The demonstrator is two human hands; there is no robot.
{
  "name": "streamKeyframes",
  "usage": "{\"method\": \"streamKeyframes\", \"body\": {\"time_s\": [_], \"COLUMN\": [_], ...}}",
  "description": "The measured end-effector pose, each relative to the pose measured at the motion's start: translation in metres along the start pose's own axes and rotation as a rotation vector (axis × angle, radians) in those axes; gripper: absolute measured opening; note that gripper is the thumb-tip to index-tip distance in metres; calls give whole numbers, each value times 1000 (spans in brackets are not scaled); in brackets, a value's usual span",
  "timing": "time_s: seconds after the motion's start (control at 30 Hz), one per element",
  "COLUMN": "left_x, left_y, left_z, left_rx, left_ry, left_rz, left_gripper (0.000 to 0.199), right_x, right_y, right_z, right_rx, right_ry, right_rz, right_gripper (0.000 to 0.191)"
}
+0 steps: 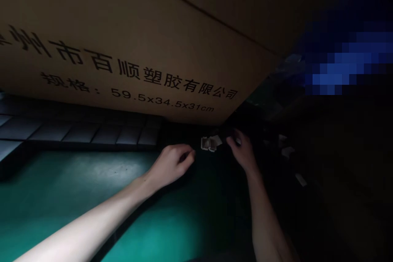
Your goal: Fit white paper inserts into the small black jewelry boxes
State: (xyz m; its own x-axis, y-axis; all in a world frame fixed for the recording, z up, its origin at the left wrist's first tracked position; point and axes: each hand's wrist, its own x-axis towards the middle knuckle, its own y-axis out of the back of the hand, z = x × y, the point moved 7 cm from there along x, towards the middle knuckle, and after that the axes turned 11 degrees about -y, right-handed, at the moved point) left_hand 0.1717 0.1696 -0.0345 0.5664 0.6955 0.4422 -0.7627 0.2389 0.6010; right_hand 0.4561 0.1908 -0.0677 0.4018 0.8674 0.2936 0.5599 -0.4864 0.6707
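Note:
My left hand point(176, 161) is over the green tabletop point(166, 229), its fingers curled in and the thumb close to them. Whatever may be inside its grip is hidden. Between my hands lies a small cluster of pale, open, box-like pieces point(208, 143), with a whitish flap at its right. To the right of that cluster, my right hand point(242, 149) has bent fingers and a thumb facing them. A faint greyish patch shows between them, too dark to name.
A large cardboard box point(129, 41) with printed black characters stands behind my hands. Rows of grey-white block-like boxes point(80, 131) line its foot at left. Several small pale pieces point(287, 152) lie in the dark at right. Something blue and blurred point(346, 65) is at upper right.

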Motion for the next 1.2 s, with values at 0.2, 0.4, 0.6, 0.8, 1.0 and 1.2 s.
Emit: {"method": "streamKeyframes", "body": {"time_s": [0.2,0.4,0.6,0.8,1.0,1.2], "left_x": [0,-1,-2,-4,-3,-1], "left_y": [3,5,0,-11,-12,-8], "left_z": [-2,-17,-31,-24,-14,-14], "left_rx": [-8,-286,-687,-1091,-927,-784], "left_ry": [30,229,464,552,383,270], "left_rz": [30,94,197,157,97,168], "left_gripper": [29,31,37,62,44,47], "right_x": [-6,-15,-48,-83,-95,-84], "right_y": [-15,16,20,-9,-30,-53], "right_z": [-19,-37,-92,-135,-132,-104], "right_rx": [-36,24,170,311,366,694], "right_ry": [233,319,493,643,584,121], "right_rz": [-6,249,205,-118,-118,-236], "right_gripper": [33,17,21,34,40,65]}}
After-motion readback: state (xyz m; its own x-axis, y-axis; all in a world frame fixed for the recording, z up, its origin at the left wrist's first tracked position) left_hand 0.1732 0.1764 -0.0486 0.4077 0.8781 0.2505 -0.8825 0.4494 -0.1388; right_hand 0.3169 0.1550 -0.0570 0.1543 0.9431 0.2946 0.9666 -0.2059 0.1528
